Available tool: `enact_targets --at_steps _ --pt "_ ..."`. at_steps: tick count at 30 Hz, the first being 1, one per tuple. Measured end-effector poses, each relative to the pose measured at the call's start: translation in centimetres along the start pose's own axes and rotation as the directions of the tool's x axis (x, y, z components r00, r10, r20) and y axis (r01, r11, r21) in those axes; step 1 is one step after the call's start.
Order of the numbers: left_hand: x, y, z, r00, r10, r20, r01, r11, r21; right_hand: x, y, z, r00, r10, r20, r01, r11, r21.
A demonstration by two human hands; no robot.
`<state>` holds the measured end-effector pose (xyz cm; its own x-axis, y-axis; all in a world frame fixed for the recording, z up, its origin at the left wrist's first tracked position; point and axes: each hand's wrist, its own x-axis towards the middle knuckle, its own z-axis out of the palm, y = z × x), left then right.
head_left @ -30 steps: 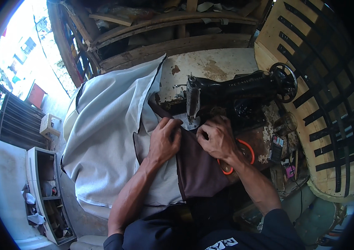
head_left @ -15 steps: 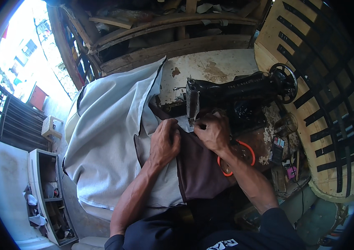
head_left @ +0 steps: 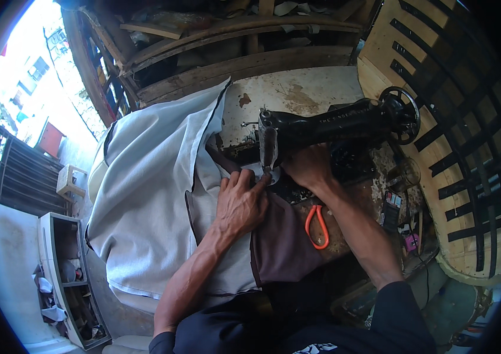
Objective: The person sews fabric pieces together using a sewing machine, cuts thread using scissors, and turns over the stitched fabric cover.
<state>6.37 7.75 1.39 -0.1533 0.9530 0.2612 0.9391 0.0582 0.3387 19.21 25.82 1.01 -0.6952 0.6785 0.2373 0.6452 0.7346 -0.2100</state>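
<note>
I have the left hand [head_left: 240,203] palm down on the cloth [head_left: 144,194] beside the presser foot, probably steadying it; can't tell if it's pinching. Right hand [head_left: 308,167] is partly hidden under the sewing machine [head_left: 327,125] arm, grip unreadable. Orange handle [head_left: 317,227] nearer me than that hand, presumably for reach; worn worktop [head_left: 268,88] beyond both.
</note>
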Motion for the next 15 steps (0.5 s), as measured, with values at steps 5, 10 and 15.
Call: enact_targets --at_steps 5,10,15 --pt "-0.7 -2.7 -0.3 0.996 -0.023 -0.086 -0.003 0.959 -0.285 -3.5 -3.7 -2.7 0.987 -0.047 -0.154 0.074 0.982 0.173" --pt "0.4 -3.3 -2.0 0.996 0.053 -0.073 -0.060 0.994 -0.089 -11.2 -7.5 -2.6 0.990 -0.088 -0.107 0.113 0.961 0.254" --pt "-0.6 -2.6 -4.7 0.995 0.027 -0.094 -0.034 0.997 -0.070 -12.5 -7.2 -1.8 0.907 -0.407 -0.108 0.412 0.910 0.034"
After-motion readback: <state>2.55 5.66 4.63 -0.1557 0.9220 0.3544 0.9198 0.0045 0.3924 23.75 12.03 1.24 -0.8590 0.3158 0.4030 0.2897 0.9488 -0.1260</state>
